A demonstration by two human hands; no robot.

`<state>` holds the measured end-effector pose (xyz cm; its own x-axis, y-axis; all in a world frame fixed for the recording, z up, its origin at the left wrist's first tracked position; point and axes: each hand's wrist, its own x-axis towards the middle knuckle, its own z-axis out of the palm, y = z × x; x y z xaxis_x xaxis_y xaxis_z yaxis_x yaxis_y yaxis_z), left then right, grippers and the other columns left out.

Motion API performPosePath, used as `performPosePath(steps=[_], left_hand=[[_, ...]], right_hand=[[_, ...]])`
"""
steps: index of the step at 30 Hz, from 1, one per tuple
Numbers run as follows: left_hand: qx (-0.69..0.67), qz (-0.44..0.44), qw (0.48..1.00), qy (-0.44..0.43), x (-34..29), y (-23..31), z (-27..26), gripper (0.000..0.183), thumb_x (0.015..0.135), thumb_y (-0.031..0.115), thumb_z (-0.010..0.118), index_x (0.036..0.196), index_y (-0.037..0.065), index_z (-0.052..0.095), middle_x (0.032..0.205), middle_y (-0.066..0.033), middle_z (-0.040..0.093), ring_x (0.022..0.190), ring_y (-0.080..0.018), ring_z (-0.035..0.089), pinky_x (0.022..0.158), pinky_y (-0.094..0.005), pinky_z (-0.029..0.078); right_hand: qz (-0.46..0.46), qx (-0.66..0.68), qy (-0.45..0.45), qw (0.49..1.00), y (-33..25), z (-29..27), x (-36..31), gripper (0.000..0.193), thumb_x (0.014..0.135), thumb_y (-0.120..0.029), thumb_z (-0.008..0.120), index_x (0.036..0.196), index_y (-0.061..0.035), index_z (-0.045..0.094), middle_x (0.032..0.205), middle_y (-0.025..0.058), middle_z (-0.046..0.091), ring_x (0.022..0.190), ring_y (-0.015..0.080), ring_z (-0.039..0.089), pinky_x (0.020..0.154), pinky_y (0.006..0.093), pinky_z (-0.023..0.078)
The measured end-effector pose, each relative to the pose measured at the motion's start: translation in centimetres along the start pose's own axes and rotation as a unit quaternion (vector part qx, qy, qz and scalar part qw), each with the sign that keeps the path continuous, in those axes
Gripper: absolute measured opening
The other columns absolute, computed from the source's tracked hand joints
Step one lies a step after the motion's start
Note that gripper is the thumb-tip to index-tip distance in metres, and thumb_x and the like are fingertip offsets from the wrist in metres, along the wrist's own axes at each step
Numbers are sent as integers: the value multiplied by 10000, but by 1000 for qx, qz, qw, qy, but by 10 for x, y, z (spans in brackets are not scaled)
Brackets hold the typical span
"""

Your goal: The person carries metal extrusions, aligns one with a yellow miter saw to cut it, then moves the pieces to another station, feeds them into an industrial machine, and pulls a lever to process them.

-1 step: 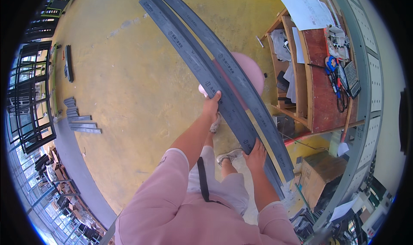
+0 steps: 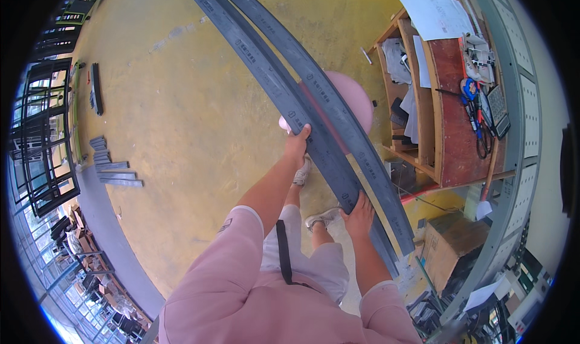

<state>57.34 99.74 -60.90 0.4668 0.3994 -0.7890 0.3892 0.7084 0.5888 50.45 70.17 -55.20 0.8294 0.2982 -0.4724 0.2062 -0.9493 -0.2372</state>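
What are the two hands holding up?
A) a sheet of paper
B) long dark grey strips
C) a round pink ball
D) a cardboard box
B: the left hand and the right hand both grip the long dark grey strips, which run slantwise above the yellow floor; the cardboard box sits untouched by the wooden desk.
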Motion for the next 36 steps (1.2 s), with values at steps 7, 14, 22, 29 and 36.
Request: performPosePath(steps=[7, 14, 22, 29, 36], left_hand=[[492, 92, 864, 53, 29, 16, -9, 594, 898, 400, 685, 1248, -50, 516, 1159, -236, 680, 1038, -392, 677, 882, -459, 529], [491, 52, 869, 33, 23, 28, 0, 587, 903, 411, 670, 1237, -47, 519, 1087, -230, 707, 1038, -406, 674, 910, -462, 517], [422, 19, 905, -61, 10, 13, -53, 479, 935, 301, 650, 1267, -25, 537, 1049, -155, 701, 881, -212, 692, 744, -355, 544], [385, -52, 921, -7, -28, 31, -126, 443, 948, 278, 631, 1286, 6, 542, 1063, -113, 674, 845, -192, 668, 701, -340, 532], [546, 220, 789, -173, -118, 105, -53, 397, 891, 214, 680, 1244, 57, 591, 1112, -136, 677, 1025, -335, 663, 901, -394, 529]], right_hand=[[-4, 26, 52, 998, -20, 11, 49, 941, 750, -338, 845, 1488, -48, 339, 1477, 157, 416, 1356, 369, 406, 1103, 526, 315], [-56, 33, 129, 990, -42, -36, 161, 843, 811, -292, 791, 1483, -19, 360, 1471, 199, 418, 1356, 378, 417, 1092, 520, 332], [-59, 81, 106, 989, -53, -29, 208, 879, 789, -261, 815, 1498, -25, 352, 1459, 226, 458, 1349, 383, 446, 1122, 497, 322], [-89, 138, 149, 975, -31, -38, 193, 786, 778, -245, 818, 1444, -74, 438, 1427, 201, 504, 1321, 387, 470, 1117, 495, 331], [-91, 68, 194, 974, -13, -105, 91, 719, 753, -245, 820, 1385, -103, 508, 1391, 193, 519, 1271, 384, 499, 1066, 497, 373]])
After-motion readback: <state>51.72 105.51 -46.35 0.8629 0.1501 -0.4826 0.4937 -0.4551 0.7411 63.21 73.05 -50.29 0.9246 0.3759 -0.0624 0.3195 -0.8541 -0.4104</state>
